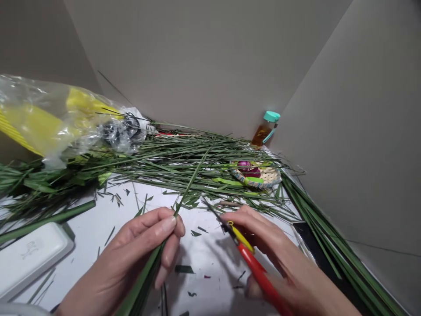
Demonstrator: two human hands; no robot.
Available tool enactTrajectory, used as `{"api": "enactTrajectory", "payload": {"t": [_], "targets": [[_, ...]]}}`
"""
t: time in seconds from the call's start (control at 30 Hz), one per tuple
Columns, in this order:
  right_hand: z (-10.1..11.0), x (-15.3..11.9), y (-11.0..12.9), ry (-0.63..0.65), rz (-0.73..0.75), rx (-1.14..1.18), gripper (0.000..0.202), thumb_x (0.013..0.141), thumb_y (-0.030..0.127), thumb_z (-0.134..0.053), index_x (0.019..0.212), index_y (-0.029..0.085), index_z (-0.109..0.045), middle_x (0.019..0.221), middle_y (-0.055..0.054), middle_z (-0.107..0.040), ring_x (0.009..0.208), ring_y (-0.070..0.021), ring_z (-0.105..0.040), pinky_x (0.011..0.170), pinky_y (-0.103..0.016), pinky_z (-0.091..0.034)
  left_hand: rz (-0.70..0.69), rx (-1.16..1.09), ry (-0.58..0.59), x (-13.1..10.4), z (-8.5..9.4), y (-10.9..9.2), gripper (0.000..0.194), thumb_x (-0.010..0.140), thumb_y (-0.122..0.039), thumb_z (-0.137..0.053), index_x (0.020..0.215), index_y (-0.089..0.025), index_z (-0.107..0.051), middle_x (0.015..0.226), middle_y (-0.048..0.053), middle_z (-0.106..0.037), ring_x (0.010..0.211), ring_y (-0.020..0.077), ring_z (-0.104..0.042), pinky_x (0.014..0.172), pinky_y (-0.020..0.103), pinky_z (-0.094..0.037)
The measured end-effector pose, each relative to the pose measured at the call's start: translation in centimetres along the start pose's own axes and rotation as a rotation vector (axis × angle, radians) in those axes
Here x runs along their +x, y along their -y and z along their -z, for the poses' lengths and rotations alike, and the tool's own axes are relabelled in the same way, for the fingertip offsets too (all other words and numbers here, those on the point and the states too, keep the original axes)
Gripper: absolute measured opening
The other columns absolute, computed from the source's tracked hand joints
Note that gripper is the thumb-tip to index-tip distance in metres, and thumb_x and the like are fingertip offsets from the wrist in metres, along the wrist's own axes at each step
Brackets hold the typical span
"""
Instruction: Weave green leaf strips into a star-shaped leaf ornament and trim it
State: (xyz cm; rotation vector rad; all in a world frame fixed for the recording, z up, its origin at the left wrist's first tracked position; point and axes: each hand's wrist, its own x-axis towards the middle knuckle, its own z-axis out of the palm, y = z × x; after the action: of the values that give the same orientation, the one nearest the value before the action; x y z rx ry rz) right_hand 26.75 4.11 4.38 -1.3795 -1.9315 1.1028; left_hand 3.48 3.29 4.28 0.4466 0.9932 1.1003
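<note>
Hands both closed: left hand [144,250] pinches leaf strip [184,193], right hand [279,259] prob. grips scissors [246,250].

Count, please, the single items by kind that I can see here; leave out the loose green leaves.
Scissors, in the right hand: 1
Bottle with teal cap: 1
Woven tray: 1
Plastic bag: 1
White case: 1
Leaf strip pinched by the left hand: 1
Total: 6

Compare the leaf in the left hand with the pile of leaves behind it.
The leaf is single, pinched in the left hand and raised off the table; the pile is many leaves lying loose and flat. The leaf points away from the person; the pile runs mostly sideways. Both are long, narrow and green.
</note>
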Motion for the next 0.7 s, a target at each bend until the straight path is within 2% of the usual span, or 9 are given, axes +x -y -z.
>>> {"api": "enactTrajectory", "payload": {"t": [0.13, 0.23, 0.3, 0.47, 0.7], "targets": [[-0.5, 0.0, 0.7, 0.077, 0.049, -0.042, 0.047, 0.071, 0.022, -0.081, 0.116, 0.032, -0.074, 0.12, -0.007, -0.071, 0.11, -0.0294, -0.066, 0.085, -0.035, -0.059, 0.032, 0.083, 0.025, -0.1, -0.2, -0.1, 0.028, 0.059, -0.038, -0.096, 0.063, -0.019, -0.075, 0.043, -0.004, -0.057, 0.036, 0.0043, -0.042, 0.038, 0.016, -0.032], [-0.5, 0.0, 0.8, 0.121, 0.065, -0.048, 0.056, 0.066, 0.01, -0.081, 0.117, 0.031, -0.072, 0.115, -0.003, -0.07, 0.104, -0.0237, -0.066, 0.084, -0.029, -0.056, 0.057, 0.144, 0.077, 0.1, 0.0, 0.2, 0.031, 0.062, -0.041, -0.094, 0.063, -0.018, -0.074, 0.041, -0.003, -0.056, 0.036, 0.0041, -0.041, 0.038, 0.016, -0.031], [-0.4, 0.0, 1.0, 0.146, 0.062, -0.044, 0.055, 0.066, 0.008, -0.083, 0.115, 0.029, -0.072, 0.109, -0.001, -0.069, 0.099, -0.02, -0.065, 0.082, -0.026, -0.053, 0.094, 0.153, 0.102, 0.1, 0.1, 0.4, 0.03, 0.063, -0.041, -0.093, 0.064, -0.018, -0.074, 0.042, -0.003, -0.056, 0.036, 0.0045, -0.041, 0.038, 0.016, -0.03], [-0.1, -0.2, 1.0, 0.136, 0.092, -0.053, 0.046, 0.067, 0.013, -0.088, 0.108, 0.028, -0.071, 0.094, 0.004, -0.063, 0.085, -0.014, -0.057, 0.073, -0.022, -0.046, 0.143, 0.129, 0.14, 0.0, 0.4, 0.9, 0.03, 0.065, -0.04, -0.093, 0.062, -0.019, -0.071, 0.048, -0.002, -0.06, 0.039, 0.0059, -0.044, 0.039, 0.017, -0.034], [-0.1, -0.2, 0.1, 0.097, 0.172, -0.071, 0.043, 0.072, 0.012, -0.085, 0.106, 0.029, -0.066, 0.097, 0.007, -0.062, 0.088, -0.0127, -0.056, 0.078, -0.022, -0.043, 0.135, 0.183, 0.102, 0.0, 0.5, 0.9, 0.026, 0.068, -0.041, -0.089, 0.074, -0.019, -0.077, 0.046, -0.002, -0.059, 0.039, 0.006, -0.046, 0.038, 0.015, -0.034]]}}
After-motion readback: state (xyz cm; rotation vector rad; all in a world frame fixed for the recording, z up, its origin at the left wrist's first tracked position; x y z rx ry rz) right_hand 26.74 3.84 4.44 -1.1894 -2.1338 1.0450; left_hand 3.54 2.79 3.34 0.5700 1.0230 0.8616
